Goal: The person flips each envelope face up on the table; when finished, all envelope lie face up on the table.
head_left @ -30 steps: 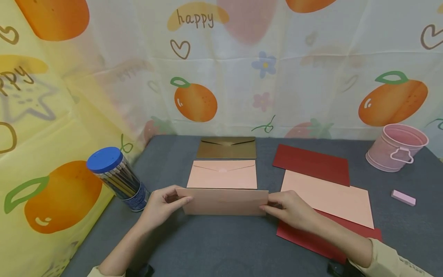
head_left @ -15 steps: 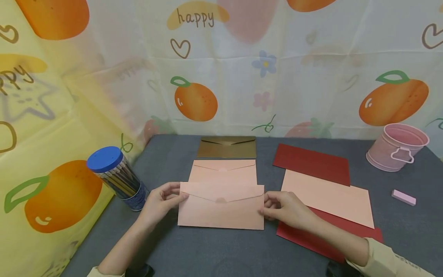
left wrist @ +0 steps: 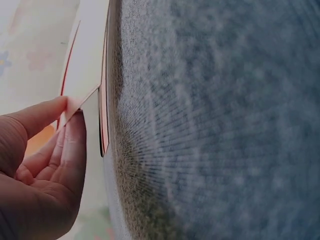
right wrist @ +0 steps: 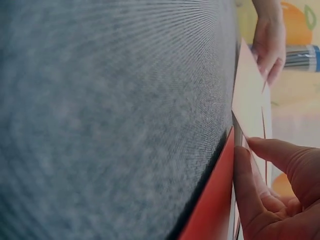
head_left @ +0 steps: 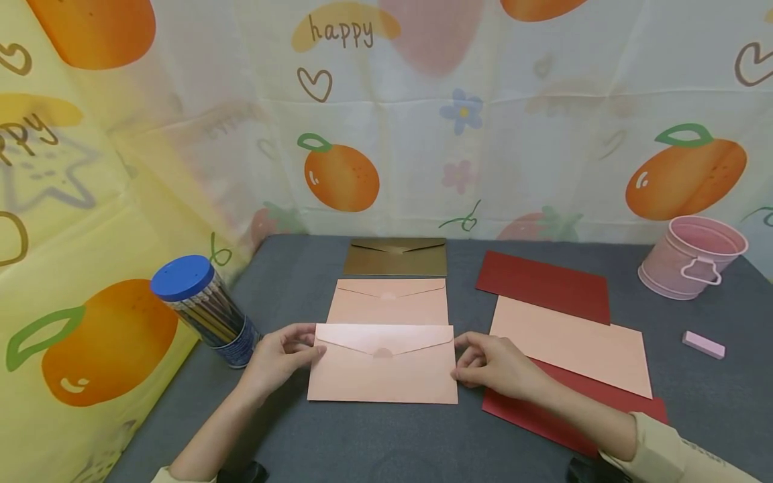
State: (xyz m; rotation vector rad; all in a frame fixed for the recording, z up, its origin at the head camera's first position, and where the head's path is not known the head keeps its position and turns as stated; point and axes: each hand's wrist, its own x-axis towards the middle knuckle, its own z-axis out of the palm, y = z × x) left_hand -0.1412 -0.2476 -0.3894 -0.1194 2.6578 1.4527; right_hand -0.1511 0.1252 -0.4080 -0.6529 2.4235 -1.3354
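Note:
A pale pink envelope lies flap side up on the grey table in front of me. My left hand pinches its upper left corner between thumb and fingers, as the left wrist view shows close up: hand, envelope. My right hand holds the envelope's right edge with curled fingers. In the right wrist view the right hand grips the envelope, and the left hand shows at the far end.
Behind the envelope lie a second pink envelope and a brown-gold one. To the right are dark red sheets and a pink sheet. A blue-lidded pencil tub stands left; a pink bucket and pink eraser sit right.
The envelope, held tilted up off the table a second ago, has been turned flap side up and lowered flat. Both hands stayed at its ends.

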